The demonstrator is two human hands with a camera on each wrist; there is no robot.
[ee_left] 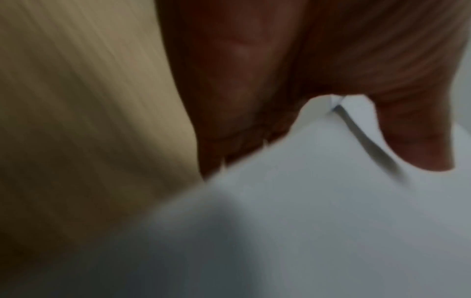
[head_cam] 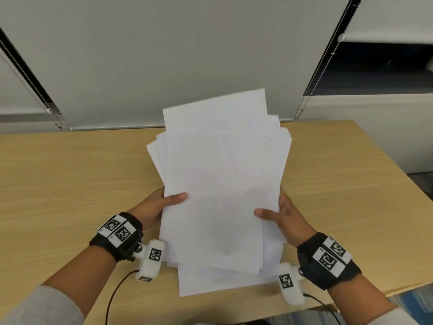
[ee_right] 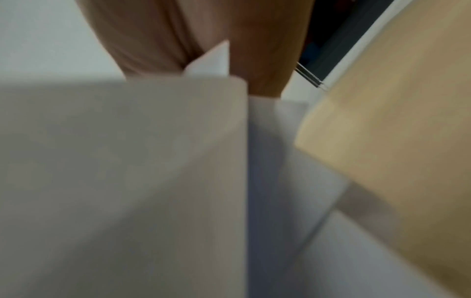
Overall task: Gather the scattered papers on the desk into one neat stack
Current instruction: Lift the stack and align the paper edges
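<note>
A loose bundle of white papers (head_cam: 220, 184) is held tilted up over the wooden desk (head_cam: 70, 184), its sheets fanned and uneven at the top and bottom. My left hand (head_cam: 161, 205) grips the bundle's left edge, thumb on the front sheet and fingers hidden behind. My right hand (head_cam: 278, 214) grips the right edge the same way. In the left wrist view the thumb pinches the papers (ee_left: 305, 201) against the palm of my left hand (ee_left: 254, 80). The right wrist view shows blurred papers (ee_right: 127, 171) against my right hand (ee_right: 203, 36).
The desk's far edge meets a grey wall with window blinds (head_cam: 140, 55) and a hanging bead chain (head_cam: 318, 73). The desk's right edge drops off to carpet (head_cam: 417, 299). Cables (head_cam: 114, 294) trail from my wrist cameras over the near edge.
</note>
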